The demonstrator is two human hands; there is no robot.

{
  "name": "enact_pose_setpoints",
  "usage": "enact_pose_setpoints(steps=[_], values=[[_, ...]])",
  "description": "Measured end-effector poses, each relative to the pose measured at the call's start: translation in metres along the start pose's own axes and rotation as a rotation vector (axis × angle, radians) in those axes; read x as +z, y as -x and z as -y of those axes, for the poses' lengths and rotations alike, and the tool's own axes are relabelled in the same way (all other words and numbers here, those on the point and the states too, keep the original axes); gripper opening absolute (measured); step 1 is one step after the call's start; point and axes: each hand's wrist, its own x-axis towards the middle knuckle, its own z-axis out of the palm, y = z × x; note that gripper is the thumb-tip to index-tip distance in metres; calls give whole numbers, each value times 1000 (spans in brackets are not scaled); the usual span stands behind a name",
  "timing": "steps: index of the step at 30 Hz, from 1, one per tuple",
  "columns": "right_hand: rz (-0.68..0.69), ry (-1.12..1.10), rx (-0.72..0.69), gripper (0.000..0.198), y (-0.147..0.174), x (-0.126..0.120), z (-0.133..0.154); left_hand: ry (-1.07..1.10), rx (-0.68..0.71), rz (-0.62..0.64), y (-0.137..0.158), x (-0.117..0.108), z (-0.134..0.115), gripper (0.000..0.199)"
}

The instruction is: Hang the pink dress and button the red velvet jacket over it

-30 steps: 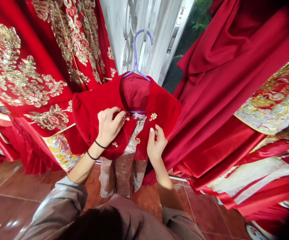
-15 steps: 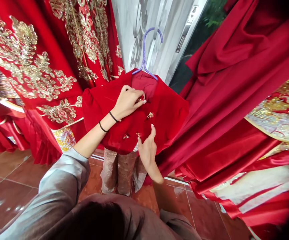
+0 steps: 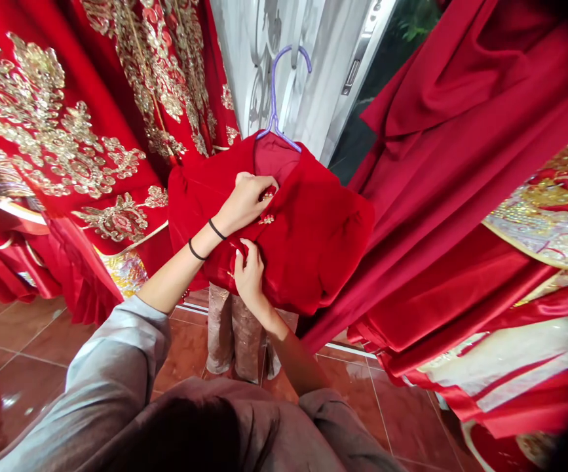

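A red velvet jacket [image 3: 323, 223] hangs from a purple hanger [image 3: 273, 92] in the middle of the view. My left hand [image 3: 244, 204], two black bands on its wrist, is closed on the jacket's front edge below the neckline. Just beneath its fingertips shows a small gold ornamental button [image 3: 266, 219]. Lower down, my right hand [image 3: 250, 272] pinches the same front edge near the hem, thumb and forefinger bent in. Another bit of gold trim peeks out beside that thumb. The fabric directly under both sets of fingers is hidden.
Red garments with gold sequin embroidery [image 3: 87, 151] hang on the left. Plain red cloth [image 3: 441, 151] drapes on the right. Behind the hanger is a white metal door [image 3: 323, 98] with scrollwork. Reddish tiles [image 3: 23, 354] cover the floor.
My right hand has moved left and curled from a loose, finger-extended pose into a pinch on the jacket's front. The jacket's right panel has been drawn leftward, and my left hand has shifted slightly left.
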Motion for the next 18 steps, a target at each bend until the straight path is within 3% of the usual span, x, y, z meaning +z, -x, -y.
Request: enact_pose_setpoints(steps=[3, 6, 9, 11, 13, 16, 18], values=[[-81, 205, -18, 47, -6, -24, 12, -129, -67, -135, 21, 7, -9, 36], [-285, 434, 44, 77, -33, -53, 28, -251, -261, -335, 49, 15, -11, 74], [-288, 594, 157, 97, -74, -83, 28, -312, -447, -433, 73, 12, 4, 94], [-264, 670, 220, 101, -96, -111, 19, -340, -483, -466, 84, -2, 23, 87], [-200, 652, 251, 94, -112, -149, 7, -329, -428, -439, 91, -26, 44, 68], [49, 295, 227, 59, -135, -207, -8, -196, -306, -408, 92, -69, 78, 35], [216, 0, 320, 40, -152, -231, -14, -55, -290, -422, 83, -94, 99, 23]])
